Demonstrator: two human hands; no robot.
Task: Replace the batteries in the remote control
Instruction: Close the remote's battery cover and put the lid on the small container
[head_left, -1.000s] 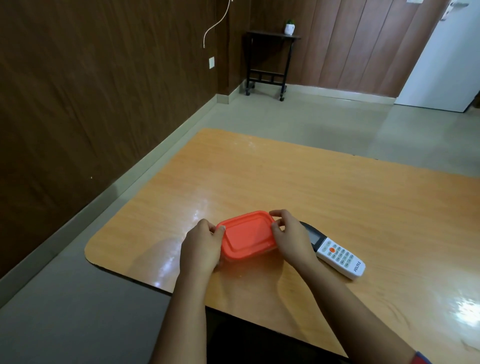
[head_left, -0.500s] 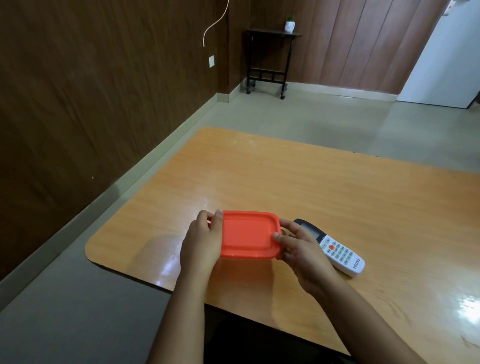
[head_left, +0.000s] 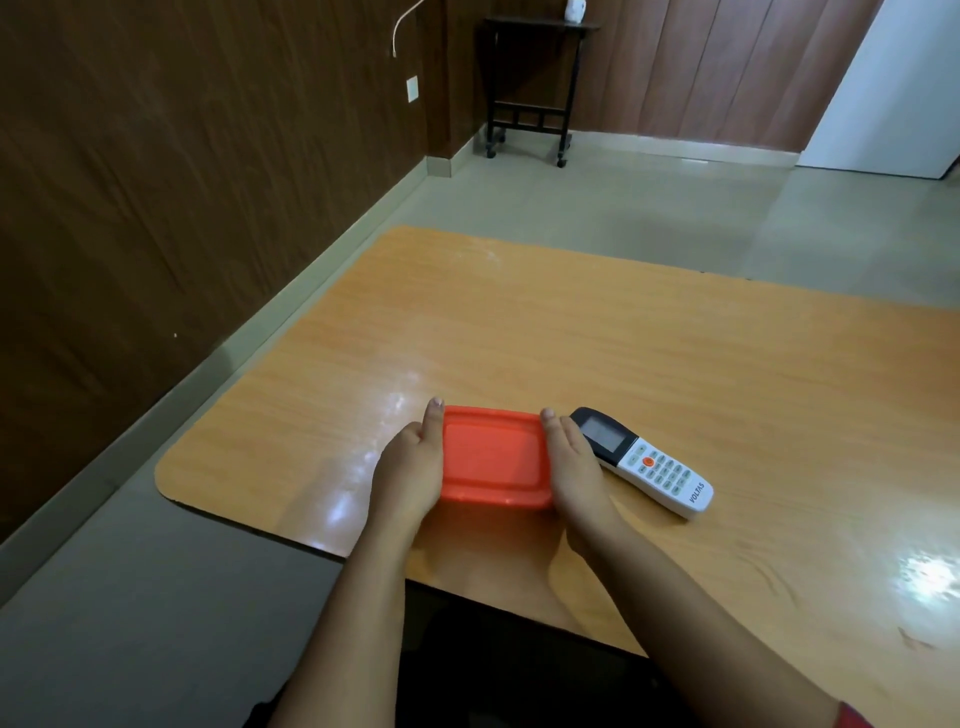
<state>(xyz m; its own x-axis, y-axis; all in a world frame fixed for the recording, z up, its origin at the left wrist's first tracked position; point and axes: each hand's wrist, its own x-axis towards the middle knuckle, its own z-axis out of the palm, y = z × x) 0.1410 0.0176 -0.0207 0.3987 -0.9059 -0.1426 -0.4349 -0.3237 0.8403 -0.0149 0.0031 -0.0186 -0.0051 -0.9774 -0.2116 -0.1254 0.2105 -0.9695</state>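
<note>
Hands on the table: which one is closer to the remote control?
The right hand, on the orange container's right side; its far edge nearly meets the remote control. The left hand holds the container's opposite side.

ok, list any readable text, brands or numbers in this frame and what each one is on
"VOLTAS": grey print on the near end of the white remote control.
Remote control's button labels: too small to read.
Remote control's display: nothing legible on it.
Orange container, held between left hand and right hand: no text visible.
Table: none.
</note>
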